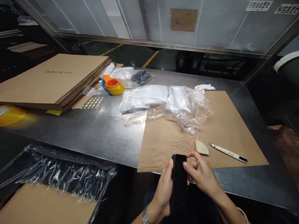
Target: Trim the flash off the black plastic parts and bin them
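A long black rectangular part [179, 183] with rounded upper corners stands upright, close to me at the table's front edge. My left hand [163, 191] is wrapped round its left side. The thumb and forefinger of my right hand [201, 172] pinch at its upper right corner, and other fingers curl behind its right edge. Whether something small sits between the right fingertips is hard to make out. Just beyond the hands, a beige wedge-shaped pad [201, 147] and a white pen-like knife marked A26 [227, 152] lie on a cardboard sheet [233, 124].
Clear plastic bags with white sheets [144, 98] lie mid-table. Behind them are an orange and yellow cup [114, 86] and a bag with black material [140, 76]. Stacked cardboard [53, 77] stands left, near a round-sticker sheet [92, 103]. A plastic-lined box [46, 199] sits lower left.
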{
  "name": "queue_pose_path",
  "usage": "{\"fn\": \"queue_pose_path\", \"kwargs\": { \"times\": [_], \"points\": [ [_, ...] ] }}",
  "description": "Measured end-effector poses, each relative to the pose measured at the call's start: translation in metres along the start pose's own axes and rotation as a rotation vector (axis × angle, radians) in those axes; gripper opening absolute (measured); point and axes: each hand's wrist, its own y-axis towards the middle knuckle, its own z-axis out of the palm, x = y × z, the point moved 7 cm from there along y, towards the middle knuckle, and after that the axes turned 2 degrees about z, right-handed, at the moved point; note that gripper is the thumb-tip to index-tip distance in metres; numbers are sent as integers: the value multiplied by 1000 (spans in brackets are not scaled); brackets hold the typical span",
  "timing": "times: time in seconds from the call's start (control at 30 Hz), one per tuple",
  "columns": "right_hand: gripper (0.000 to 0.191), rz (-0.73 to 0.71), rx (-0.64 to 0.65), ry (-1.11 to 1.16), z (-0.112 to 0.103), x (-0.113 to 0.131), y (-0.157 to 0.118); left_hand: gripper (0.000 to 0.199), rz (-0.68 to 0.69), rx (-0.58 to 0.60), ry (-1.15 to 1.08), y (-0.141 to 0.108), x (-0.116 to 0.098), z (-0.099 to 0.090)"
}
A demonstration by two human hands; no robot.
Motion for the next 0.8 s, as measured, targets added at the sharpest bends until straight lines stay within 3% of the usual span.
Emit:
{"fn": "queue_pose_path", "kwargs": {
  "times": [0.1,0.2,0.57,0.67,0.8],
  "points": [
    [29,-46,36,30,-5,4,11,56,-125,87,71,-1,7,4],
    [37,-70,5,13,-14,4,17,61,-147,157,84,-1,7,6],
    [30,-102,-32,36,-33,4,7,65,-182,125,107,9,2,3],
    [30,-121,-105,-158,-44,5,12,68,-84,94,152,17,-6,3],
    [34,-250,-289,-484,-71,24,32,48,241,-13,177,32,-35,8]
  ]
}}
